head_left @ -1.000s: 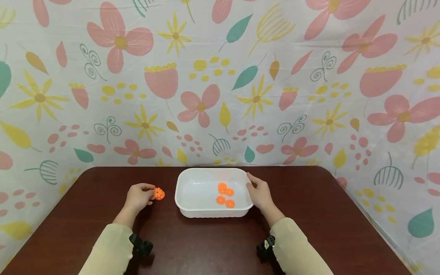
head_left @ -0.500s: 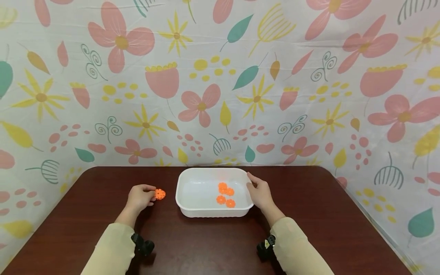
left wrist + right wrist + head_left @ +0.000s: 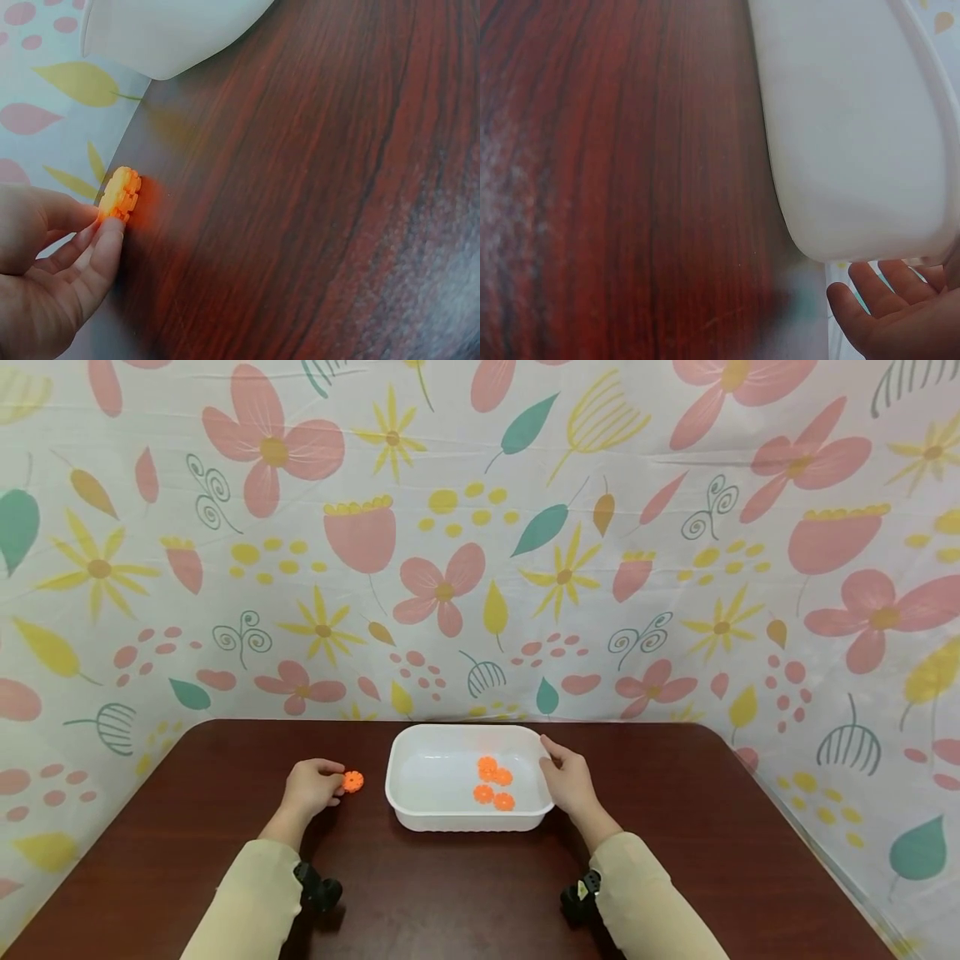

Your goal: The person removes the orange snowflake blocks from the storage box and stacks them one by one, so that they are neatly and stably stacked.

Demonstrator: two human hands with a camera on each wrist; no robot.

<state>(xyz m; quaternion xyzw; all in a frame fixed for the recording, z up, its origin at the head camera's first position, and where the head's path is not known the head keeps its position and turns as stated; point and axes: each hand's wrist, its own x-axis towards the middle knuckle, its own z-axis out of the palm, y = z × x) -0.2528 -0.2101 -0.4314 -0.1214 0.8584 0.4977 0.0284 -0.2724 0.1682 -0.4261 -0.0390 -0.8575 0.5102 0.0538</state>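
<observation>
An orange flower-shaped disc is pinched between the thumb and fingers of my left hand, left of the white basin. Up close in the left wrist view, the notched disc has a second layer at its edge, as if discs are stacked. My right hand holds the right end of the white basin by its rim. In the right wrist view, fingers of the right hand lie against the outside of the basin wall; the thumb is mostly hidden. Several orange discs lie inside the basin, towards its right side.
The dark red-brown table carries the basin near its back edge. Behind it hangs a floral cloth. A black wrist camera sits on the left wrist, another black camera on the right.
My left hand has shifted very slightly right with the orange disc, whose face has turned a little. The right hand stays on the basin rim. The head view has moved slightly.
</observation>
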